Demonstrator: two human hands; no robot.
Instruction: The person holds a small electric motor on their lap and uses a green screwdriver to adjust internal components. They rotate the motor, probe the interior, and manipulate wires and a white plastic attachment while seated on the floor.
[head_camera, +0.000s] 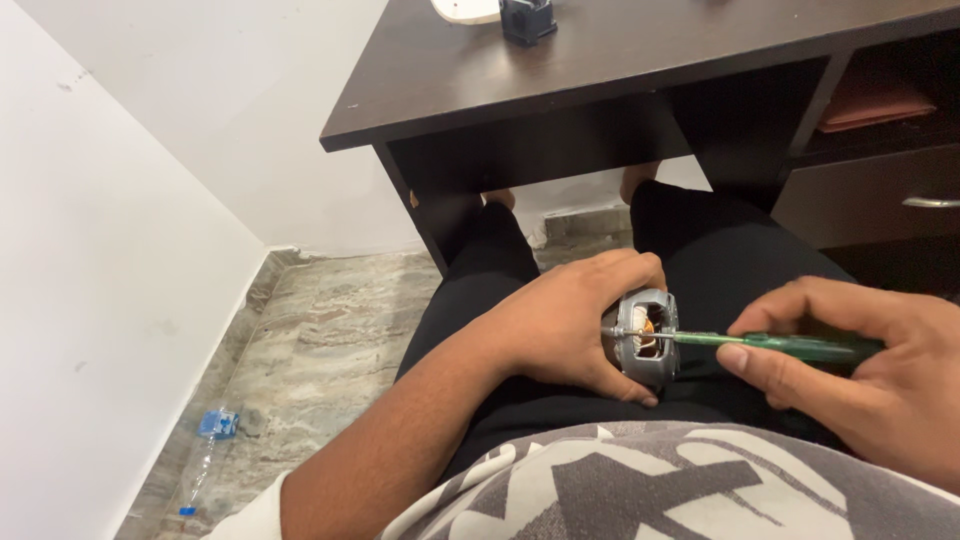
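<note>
The small grey motor (645, 335), clasped by the left hand (565, 320), remains assembled while the right hand (860, 375), at three o'clock, pinches a green screwdriver (790, 346) against its screw.

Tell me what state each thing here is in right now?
Small grey metal motor with copper windings: held over the lap, windings exposed.
Green-handled screwdriver: lying level, tip at the motor.
Left hand: wrapped around the motor.
Right hand: closed on the screwdriver handle.
Clear plastic bottle with blue label: lying on the floor.
Dark wooden desk drawer: closed.
</note>
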